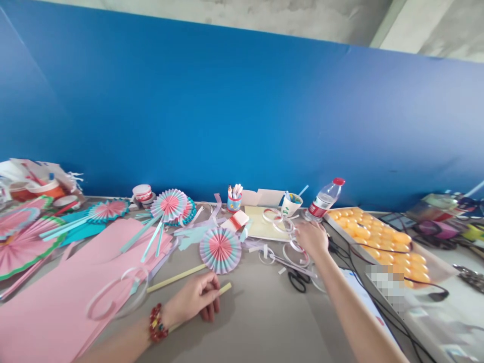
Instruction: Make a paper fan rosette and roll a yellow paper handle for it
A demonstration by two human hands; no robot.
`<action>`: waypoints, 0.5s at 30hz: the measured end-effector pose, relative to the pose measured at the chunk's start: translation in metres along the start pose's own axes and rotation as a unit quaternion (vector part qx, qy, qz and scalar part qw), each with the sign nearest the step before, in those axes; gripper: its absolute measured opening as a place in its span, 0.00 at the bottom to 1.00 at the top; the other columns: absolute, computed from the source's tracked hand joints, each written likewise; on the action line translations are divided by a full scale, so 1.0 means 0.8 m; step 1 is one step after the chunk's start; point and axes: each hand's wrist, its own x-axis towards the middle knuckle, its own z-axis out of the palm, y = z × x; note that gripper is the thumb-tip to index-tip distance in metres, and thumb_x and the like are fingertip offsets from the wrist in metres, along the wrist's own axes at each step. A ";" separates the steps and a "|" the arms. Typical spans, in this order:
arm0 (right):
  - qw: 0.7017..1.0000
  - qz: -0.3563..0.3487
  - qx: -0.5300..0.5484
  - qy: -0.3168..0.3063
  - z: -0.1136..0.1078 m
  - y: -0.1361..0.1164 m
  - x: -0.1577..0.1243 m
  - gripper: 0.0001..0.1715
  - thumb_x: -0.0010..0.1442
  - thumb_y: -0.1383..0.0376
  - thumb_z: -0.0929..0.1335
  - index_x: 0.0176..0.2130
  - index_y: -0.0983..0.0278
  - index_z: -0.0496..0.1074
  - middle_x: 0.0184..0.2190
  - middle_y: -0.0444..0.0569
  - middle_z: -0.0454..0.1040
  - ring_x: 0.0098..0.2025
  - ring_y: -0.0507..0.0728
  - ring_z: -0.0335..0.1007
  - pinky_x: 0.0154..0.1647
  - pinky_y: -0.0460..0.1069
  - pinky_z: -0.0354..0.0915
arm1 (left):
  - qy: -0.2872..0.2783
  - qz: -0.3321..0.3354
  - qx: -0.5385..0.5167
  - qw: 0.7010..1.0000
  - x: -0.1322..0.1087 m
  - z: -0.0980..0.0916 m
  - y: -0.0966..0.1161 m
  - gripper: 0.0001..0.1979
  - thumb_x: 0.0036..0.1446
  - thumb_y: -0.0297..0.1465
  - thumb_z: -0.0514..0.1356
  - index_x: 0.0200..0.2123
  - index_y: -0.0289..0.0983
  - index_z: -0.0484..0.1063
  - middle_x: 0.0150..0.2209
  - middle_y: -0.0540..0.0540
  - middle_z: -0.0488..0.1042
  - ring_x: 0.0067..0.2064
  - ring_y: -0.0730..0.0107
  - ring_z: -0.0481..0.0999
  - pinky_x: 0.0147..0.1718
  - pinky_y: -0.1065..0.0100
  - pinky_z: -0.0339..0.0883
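My left hand [200, 297] is closed around a pale yellow paper strip [226, 289], whose end sticks out past the fingers above the grey tabletop. Just beyond it lies a pleated pink, blue and lilac paper fan [220, 250] with a yellow handle strip [177, 279] running to the left. My right hand [312, 238] reaches far forward, close to curled white paper strips [287, 227] and the plastic bottle [324, 200]. Its fingers are foreshortened and blurred, so their grip is unclear. Black-handled scissors [298, 280] rest below that hand.
Pink paper sheets [75, 287] and more pleated fans [170, 206] cover the left side. At the back stand a pencil cup [235, 201] and a paper cup [291, 204]. A tray of orange balls [378, 242] is on the right, with black cables [350, 257] alongside. A blue partition [242, 111] rises behind.
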 end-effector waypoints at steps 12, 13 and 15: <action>0.994 -0.024 0.102 -0.030 0.010 -0.026 0.024 0.08 0.58 0.66 0.65 0.34 0.62 0.74 0.35 0.51 0.78 0.42 0.60 0.72 0.44 0.50 0.60 | 0.000 0.006 0.002 1.000 0.001 -0.001 -0.001 0.15 0.59 0.43 0.58 0.35 0.38 0.60 0.27 0.49 0.77 0.21 0.72 0.76 0.18 0.76 0.65; 0.991 -0.025 0.125 -0.032 0.007 -0.022 0.028 0.09 0.59 0.65 0.64 0.35 0.62 0.74 0.36 0.50 0.78 0.41 0.60 0.72 0.43 0.49 0.61 | 0.000 0.007 -0.001 1.000 0.001 -0.001 -0.001 0.14 0.59 0.43 0.58 0.36 0.38 0.60 0.27 0.49 0.77 0.22 0.72 0.76 0.18 0.76 0.65; 0.984 -0.026 0.174 -0.037 -0.001 -0.013 0.033 0.11 0.60 0.63 0.62 0.36 0.61 0.73 0.35 0.49 0.79 0.38 0.58 0.73 0.39 0.48 0.62 | 0.000 0.010 -0.007 1.000 0.001 0.000 -0.001 0.13 0.59 0.41 0.58 0.36 0.38 0.61 0.27 0.48 0.77 0.22 0.72 0.76 0.18 0.76 0.65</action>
